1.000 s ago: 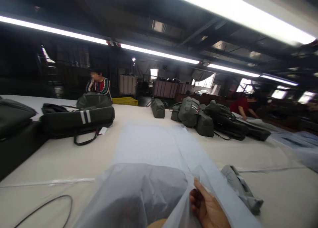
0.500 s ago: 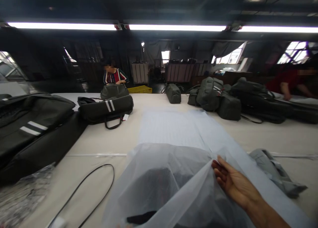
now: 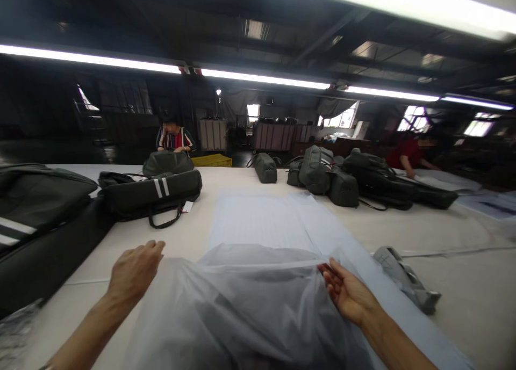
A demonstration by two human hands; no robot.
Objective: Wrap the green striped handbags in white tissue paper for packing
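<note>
A translucent plastic bag [image 3: 242, 300] spreads in front of me, with a dark thing showing dimly through it. Its upper edge is drawn nearly straight between my two hands. At the left end of this edge my left hand [image 3: 135, 270] is closed, knuckles up, on the plastic. My right hand [image 3: 349, 295] pinches the other end between thumb and fingers, palm turned partly inward. Beneath and beyond the bag lie pale bluish plastic sheets [image 3: 258, 214]. What the bag covers cannot be made out clearly.
Dark green bags with white stripes [image 3: 177, 186] lie at the left, and several more bags [image 3: 318, 171] stand along the far side of the table [image 3: 443, 236]. A grey folded piece [image 3: 405, 278] rests to the right. Two people work across the table.
My left hand has risen into view at the left, holding the bag's edge. The plastic is now stretched across the dark thing. The view has tilted up and turned right.
</note>
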